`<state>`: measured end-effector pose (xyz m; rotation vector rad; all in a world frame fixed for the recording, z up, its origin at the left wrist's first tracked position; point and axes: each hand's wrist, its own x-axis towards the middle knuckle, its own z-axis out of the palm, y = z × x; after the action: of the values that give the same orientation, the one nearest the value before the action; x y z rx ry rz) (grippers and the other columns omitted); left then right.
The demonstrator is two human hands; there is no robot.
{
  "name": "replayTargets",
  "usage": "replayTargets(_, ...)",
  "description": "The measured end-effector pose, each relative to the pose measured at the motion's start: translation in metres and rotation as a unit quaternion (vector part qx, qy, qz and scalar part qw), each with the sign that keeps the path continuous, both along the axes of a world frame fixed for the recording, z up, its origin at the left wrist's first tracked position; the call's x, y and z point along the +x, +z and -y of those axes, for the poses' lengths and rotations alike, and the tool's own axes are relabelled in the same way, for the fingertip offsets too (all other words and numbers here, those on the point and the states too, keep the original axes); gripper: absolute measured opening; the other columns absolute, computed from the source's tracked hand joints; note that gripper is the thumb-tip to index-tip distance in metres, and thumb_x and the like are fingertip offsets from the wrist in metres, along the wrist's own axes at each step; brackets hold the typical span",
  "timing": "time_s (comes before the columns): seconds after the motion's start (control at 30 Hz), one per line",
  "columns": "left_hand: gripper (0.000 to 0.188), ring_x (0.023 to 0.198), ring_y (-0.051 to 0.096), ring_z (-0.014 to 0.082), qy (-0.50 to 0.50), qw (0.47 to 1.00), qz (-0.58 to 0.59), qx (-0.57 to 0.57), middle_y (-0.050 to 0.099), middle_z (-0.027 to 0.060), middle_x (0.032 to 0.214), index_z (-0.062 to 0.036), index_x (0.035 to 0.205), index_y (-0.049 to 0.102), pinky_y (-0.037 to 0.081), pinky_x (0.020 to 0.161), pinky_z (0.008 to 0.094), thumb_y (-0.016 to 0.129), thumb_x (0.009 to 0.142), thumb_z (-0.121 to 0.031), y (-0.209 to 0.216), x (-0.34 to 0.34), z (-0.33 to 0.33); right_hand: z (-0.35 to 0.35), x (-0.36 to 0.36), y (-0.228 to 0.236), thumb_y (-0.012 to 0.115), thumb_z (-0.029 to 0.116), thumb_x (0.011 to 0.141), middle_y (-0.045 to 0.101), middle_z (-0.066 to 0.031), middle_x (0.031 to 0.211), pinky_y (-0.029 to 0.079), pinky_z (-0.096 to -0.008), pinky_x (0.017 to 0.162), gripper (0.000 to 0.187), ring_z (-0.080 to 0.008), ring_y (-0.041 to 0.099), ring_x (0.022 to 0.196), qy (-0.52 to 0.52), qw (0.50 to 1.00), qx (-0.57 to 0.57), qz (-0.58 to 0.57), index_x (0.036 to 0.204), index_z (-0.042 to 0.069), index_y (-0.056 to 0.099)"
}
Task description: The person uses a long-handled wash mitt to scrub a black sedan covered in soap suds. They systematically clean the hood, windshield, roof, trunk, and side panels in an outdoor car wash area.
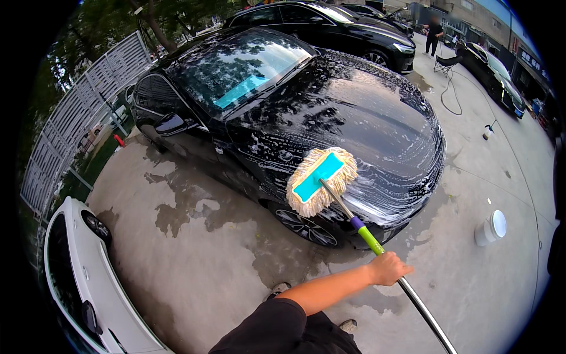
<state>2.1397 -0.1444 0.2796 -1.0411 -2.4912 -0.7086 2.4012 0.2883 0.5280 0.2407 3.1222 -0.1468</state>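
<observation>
My left hand (pixel 389 268) is closed around the pole of a long-handled car wash mop (pixel 321 179), just behind its green grip. The mop head has cream strands and a turquoise backing plate. It rests on the near side of the hood of a wet black car (pixel 354 112), above the front wheel. White suds streak the hood around the mop and toward the front bumper. The bare metal end of the pole runs out at the lower right. My right hand is out of the picture.
A white car (pixel 94 277) stands at lower left. To the right, a white bucket (pixel 490 228) and a small spray bottle (pixel 488 131) sit on concrete. More dark cars (pixel 330 29) and a person (pixel 434 34) are behind. A slatted fence (pixel 88 112) runs along the left.
</observation>
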Motion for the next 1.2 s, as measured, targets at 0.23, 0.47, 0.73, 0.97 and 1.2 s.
replayTargets(0.23, 0.024, 0.068, 0.068, 0.0263, 0.084, 0.994, -0.02, -0.06, 0.065, -0.0007, 0.068, -0.0165, 0.098, 0.067, 0.05, 0.068, 0.0419, 0.073, 0.075, -0.016, 0.049, -0.039, 0.319, 0.306, -0.048, -0.05, 0.081, 0.029, 0.092, 0.07, -0.024, 0.079, 0.052, -0.0455, 0.06, 0.032, -0.0359, 0.069, 0.065, 0.078, 0.988, -0.12, 0.058, 0.115, 0.009, 0.075)
replayTargets(0.47, 0.021, 0.094, 0.063, 0.0346, 0.211, 0.969, -0.124, 0.043, 0.063, 0.0093, 0.092, -0.0097, 0.103, 0.07, 0.05, 0.095, 0.0481, 0.071, 0.083, -0.008, 0.074, -0.026, 0.489, 0.461, -0.008, -0.007, 0.07, 0.009, 0.096, 0.066, -0.0202, 0.084, 0.047, -0.0364, 0.058, 0.04, -0.0228, 0.061, 0.063, 0.147, 0.933, -0.307, 0.118, 0.135, 0.001, 0.065)
replayTargets(0.73, 0.019, 0.103, 0.06, 0.031, 0.212, 0.964, -0.111, 0.116, 0.061, 0.0066, 0.1, -0.0117, 0.101, 0.071, 0.045, 0.1, 0.0483, 0.067, 0.085, -0.003, 0.082, -0.115, 0.459, 0.548, -0.04, 0.021, 0.073, 0.002, 0.094, 0.073, -0.0211, 0.108, 0.057, -0.0392, 0.078, 0.043, -0.0277, 0.071, 0.088, 0.131, 0.972, -0.196, 0.021, 0.137, 0.002, 0.066)
replayTargets(0.97, 0.019, 0.139, 0.053, 0.034, 0.288, 0.956, -0.062, -0.001, 0.068, 0.0078, 0.12, -0.0129, 0.093, 0.069, 0.043, 0.112, 0.0515, 0.077, 0.089, -0.03, 0.077, -0.221, 0.463, 0.635, -0.174, -0.025, 0.074, 0.016, 0.094, 0.068, -0.0181, 0.091, 0.054, -0.0481, 0.07, 0.056, -0.0398, 0.068, 0.078, 0.189, 0.958, -0.205, -0.063, 0.147, 0.008, 0.059)
replayTargets(1.2, 0.015, 0.098, 0.065, 0.0268, 0.038, 0.993, -0.113, 0.026, 0.063, 0.0057, 0.09, -0.0118, 0.087, 0.066, 0.042, 0.116, 0.0541, 0.075, 0.083, -0.023, 0.078, -0.069, 0.405, 0.497, -0.023, -0.055, 0.083, 0.01, 0.086, 0.068, -0.0176, 0.094, 0.053, -0.0416, 0.072, 0.051, -0.0301, 0.066, 0.079, 0.11, 0.97, -0.218, -0.009, 0.135, 0.005, 0.068)
